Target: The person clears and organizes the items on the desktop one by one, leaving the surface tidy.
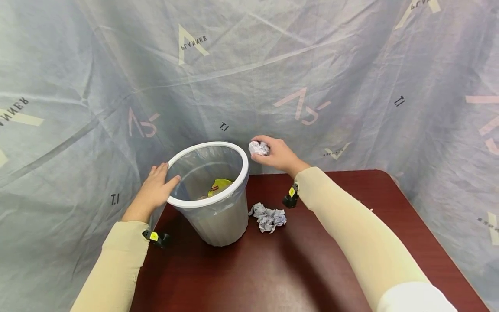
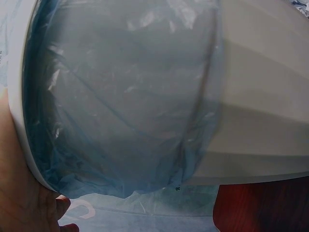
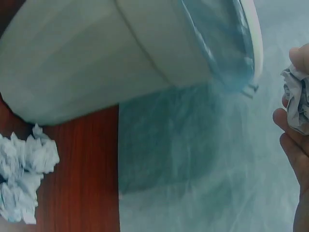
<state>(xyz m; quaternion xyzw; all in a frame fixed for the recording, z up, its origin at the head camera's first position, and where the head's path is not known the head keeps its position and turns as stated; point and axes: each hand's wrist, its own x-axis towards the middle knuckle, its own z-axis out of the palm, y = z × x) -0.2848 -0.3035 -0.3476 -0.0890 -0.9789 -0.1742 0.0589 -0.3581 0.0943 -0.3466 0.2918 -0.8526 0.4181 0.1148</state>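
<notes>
A grey trash can (image 1: 224,225) with a white rim and a clear plastic liner stands tilted on the table. Inside it lies a yellow wrapper (image 1: 220,186). My left hand (image 1: 155,188) grips the rim at its left side, thumb over the inner edge and fingers outside; the left wrist view shows the liner (image 2: 125,106) close by. To the right of the rim, at about its height, my right hand (image 1: 278,154) pinches a crumpled paper ball (image 1: 258,148) between thumb and fingers. More crumpled paper (image 1: 268,217) sits on the table beside the can's base.
The dark red table (image 1: 257,277) ends just behind the can, its far right corner rounded. A grey printed sheet (image 1: 249,65) hangs behind and along both sides. Each sleeve carries a small black wrist camera (image 1: 290,197).
</notes>
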